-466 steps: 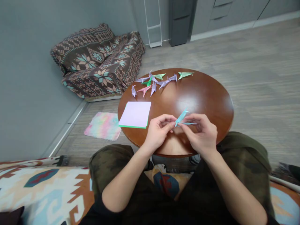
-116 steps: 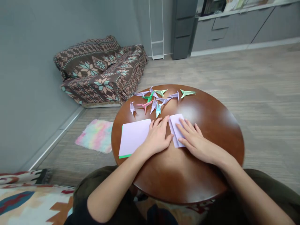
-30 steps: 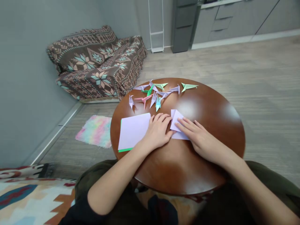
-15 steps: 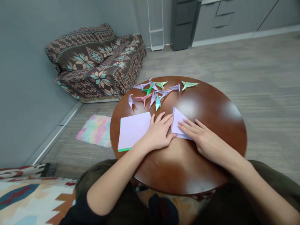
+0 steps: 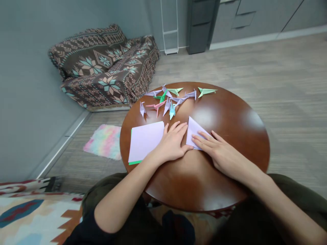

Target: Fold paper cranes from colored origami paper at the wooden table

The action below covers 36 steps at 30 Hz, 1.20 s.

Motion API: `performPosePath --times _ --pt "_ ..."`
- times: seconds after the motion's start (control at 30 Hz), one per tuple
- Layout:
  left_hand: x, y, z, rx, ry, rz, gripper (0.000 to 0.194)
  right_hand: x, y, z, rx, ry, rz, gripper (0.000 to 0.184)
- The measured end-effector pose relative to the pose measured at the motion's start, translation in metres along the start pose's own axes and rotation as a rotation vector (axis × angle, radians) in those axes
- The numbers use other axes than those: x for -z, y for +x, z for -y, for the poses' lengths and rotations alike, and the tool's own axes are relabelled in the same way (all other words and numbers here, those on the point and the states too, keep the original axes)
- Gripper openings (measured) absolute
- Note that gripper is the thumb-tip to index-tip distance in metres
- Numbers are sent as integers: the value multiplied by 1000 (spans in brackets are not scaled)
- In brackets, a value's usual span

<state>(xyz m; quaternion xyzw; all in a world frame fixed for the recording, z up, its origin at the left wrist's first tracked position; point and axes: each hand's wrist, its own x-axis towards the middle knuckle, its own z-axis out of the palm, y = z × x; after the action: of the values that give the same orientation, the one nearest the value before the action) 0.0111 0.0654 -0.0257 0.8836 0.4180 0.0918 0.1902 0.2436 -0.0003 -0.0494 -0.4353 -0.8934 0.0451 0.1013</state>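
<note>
A folded sheet of lilac origami paper [image 5: 193,130] lies on the round brown table [image 5: 240,136] as a triangle. My right hand [image 5: 213,146] rests flat on it, fingers stretched out over the lower part and hiding its right side. At the paper's left edge is my left hand [image 5: 173,141], fingers spread and the tips beside or touching that edge. Left of this hand sits a stack of square paper [image 5: 145,141], lilac on top with green showing beneath.
Several folded paper cranes [image 5: 167,105] in lilac, green, pink and blue cluster at the table's far side. A pale green crane [image 5: 206,91] stands apart to their right. Beyond the table are a patterned covered sofa [image 5: 107,68] and a fluffy pastel rug [image 5: 103,141].
The paper's top layer now lies more evenly over the lower one, of which less shows at the bottom. My right hand has shifted slightly left; my left hand has barely moved.
</note>
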Motion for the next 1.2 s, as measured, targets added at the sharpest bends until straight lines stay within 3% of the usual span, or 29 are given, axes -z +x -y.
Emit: performPosePath --times 0.07,0.2,0.27,0.33,0.4,0.43,0.5,0.6,0.73,0.87,0.97,1.07,1.2 --pt "1 0 1 -17 -42 9 92 1 0 3 -8 7 -1 80" --pt "1 -1 -2 15 -46 -39 50 10 0 15 -42 71 -20 56" --pt "-1 -1 -4 30 -29 -59 45 16 1 19 -70 159 -66 48" --pt "-3 -1 -5 33 -28 -69 50 20 4 17 -191 286 -217 50" --pt "-5 -1 -6 34 -26 -89 55 22 7 10 -415 429 -420 58" --pt "-5 -1 -6 33 -20 -102 58 22 9 6 -534 516 -450 65" --pt "-6 -2 -5 23 -3 -120 62 23 12 -2 -684 721 -369 78" --pt "-7 -1 -3 3 5 -132 64 25 16 -7 -792 929 -225 86" --pt "-8 -1 -5 -25 -131 -197 61 26 17 -6 -813 1079 -150 71" --pt "-9 -6 -24 73 -651 -374 47 24 18 0 -804 1354 -406 55" --pt "-9 -14 -38 169 -1014 -363 32 21 18 9 -761 1491 -564 57" --pt "-8 -20 -43 182 -1094 -418 23 16 18 19 -720 1512 -582 50" --pt "-4 -21 -39 169 -1126 -407 28 9 19 28 -703 1544 -555 41"
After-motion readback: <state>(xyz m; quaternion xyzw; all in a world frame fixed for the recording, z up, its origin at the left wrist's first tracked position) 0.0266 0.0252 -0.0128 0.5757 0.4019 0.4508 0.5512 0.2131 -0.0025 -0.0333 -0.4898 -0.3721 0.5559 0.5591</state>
